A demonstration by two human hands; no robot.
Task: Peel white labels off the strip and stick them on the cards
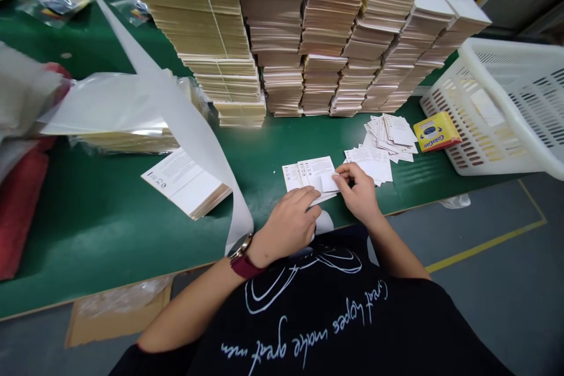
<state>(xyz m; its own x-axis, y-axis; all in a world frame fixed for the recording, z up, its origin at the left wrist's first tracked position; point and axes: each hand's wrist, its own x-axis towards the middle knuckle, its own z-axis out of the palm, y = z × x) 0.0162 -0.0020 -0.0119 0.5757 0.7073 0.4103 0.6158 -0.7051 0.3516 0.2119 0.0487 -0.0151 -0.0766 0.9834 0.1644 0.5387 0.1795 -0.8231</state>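
Note:
A small printed paper card (311, 171) lies flat on the green table (110, 211) near its front edge. My left hand (288, 222) presses on the card's near edge with curled fingers. My right hand (359, 188) pinches a small white sticker (329, 182) against the card's right side. A loose pile of similar small cards (388, 138) lies just right of my right hand. A short stack of larger printed sheets (187, 181) sits to the left.
Tall stacks of folded sheets (308, 29) line the back of the table. A white plastic basket (506, 106) stands at the right with a yellow box (436, 132) beside it. A long white paper strip (194, 129) runs across the table. Plastic-wrapped sheets (114, 111) lie left.

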